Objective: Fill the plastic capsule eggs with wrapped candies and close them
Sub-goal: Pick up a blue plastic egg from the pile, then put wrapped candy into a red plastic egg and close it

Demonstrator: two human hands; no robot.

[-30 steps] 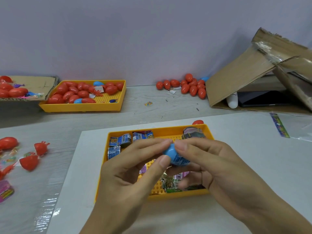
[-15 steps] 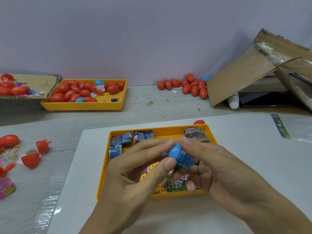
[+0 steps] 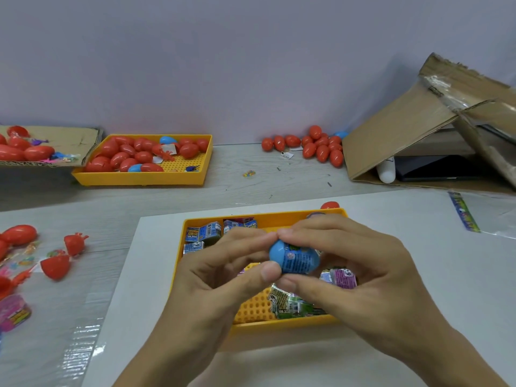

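Blue capsule egg [image 3: 293, 256] w/ a blue printed wrapper showing at its right end is being held above the near yellow tray [image 3: 178, 263]. Left hand [image 3: 223, 277] is pinching the solid blue end btwn thumb + forefinger; right hand [image 3: 357, 272] is gripping the wrapped end. Seam hidden, can't tell if shut. Tip: tuck wrapper fully in, align halves, press straight along axis. Near tray is holding wrapped candies [image 3: 203, 233]. Far yellow tray [image 3: 139, 178] is holding red eggs [image 3: 125, 156], few blue. More red eggs lying loose by the cardboard box [image 3: 405, 129].
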